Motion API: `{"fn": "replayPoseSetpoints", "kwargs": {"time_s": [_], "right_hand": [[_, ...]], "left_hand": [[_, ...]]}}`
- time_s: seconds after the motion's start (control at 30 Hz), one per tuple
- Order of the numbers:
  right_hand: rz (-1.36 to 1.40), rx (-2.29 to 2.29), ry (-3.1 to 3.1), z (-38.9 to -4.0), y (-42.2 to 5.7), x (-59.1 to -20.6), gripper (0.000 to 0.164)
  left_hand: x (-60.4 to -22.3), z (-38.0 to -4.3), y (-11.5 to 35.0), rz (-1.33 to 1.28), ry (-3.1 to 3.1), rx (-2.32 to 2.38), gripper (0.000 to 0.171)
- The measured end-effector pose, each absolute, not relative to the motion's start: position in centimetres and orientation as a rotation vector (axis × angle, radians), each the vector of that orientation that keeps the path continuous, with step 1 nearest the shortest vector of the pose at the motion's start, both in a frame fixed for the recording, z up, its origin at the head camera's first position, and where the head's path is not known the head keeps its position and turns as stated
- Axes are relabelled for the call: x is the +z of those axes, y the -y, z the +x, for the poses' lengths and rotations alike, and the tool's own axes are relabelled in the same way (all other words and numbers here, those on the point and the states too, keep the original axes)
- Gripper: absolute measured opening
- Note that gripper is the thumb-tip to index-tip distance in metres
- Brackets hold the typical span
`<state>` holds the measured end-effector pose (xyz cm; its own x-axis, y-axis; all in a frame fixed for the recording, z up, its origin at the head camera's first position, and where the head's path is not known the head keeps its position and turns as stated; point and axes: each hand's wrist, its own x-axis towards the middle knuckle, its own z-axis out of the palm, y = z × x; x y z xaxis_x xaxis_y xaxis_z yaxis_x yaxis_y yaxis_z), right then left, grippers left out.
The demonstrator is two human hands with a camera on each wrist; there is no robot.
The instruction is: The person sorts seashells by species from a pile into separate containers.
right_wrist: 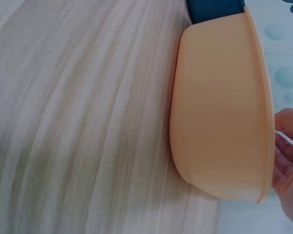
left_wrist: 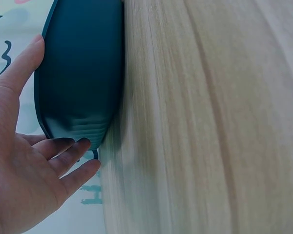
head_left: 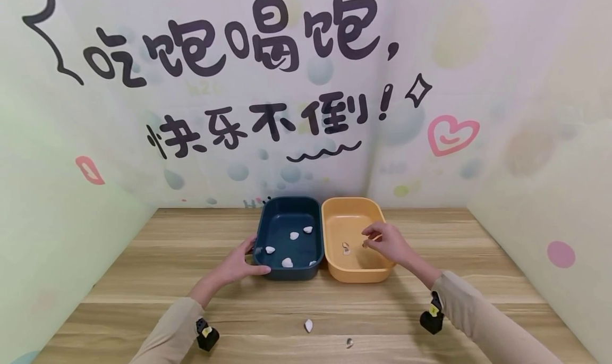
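Observation:
My left hand (head_left: 235,264) grips the near left corner of a dark blue basin (head_left: 297,274), its thumb at the front rim and its fingers (left_wrist: 71,158) against the side. White shells, such as one shell (head_left: 287,262), lie spread inside it. Over the yellow basin (head_left: 360,276) is my right hand (head_left: 388,243), thumb and forefinger apart. A small brownish bit (head_left: 365,244) shows at the thumb tip; whether it touches is unclear. Small brownish shells (head_left: 346,251) lie on that basin's floor. In the right wrist view, the basin's rim partly hides the fingers (right_wrist: 285,151).
The basins stand side by side on a wood-grain table (head_left: 191,257), close to the printed backdrop (head_left: 268,172). Toward the front edge lie a white shell (head_left: 308,326) and a small brownish shell (head_left: 349,343).

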<state>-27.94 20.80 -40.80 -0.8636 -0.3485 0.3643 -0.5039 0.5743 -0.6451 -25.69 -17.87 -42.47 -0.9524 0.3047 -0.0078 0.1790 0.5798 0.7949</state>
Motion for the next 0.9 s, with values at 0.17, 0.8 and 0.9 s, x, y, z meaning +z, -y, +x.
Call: {"fn": "replayPoseSetpoints", "kwargs": {"time_s": [0.17,0.8,0.9], "right_hand": [[0.689,1.163,2.622,-27.8,-21.2,-40.7,0.016],[0.801,1.198,2.597,-26.1,-20.2,-39.6,0.014],[0.812,1.200,2.603,-25.6,-20.0,-39.3,0.014]], "left_hand": [[-42.5,-25.7,17.8,0.399,-2.665,1.315,0.094],[-42.2,-25.6,17.8,0.413,-2.662,1.307,0.094],[-42.3,-25.6,17.9,0.415,-2.660,1.312,0.093]]}}
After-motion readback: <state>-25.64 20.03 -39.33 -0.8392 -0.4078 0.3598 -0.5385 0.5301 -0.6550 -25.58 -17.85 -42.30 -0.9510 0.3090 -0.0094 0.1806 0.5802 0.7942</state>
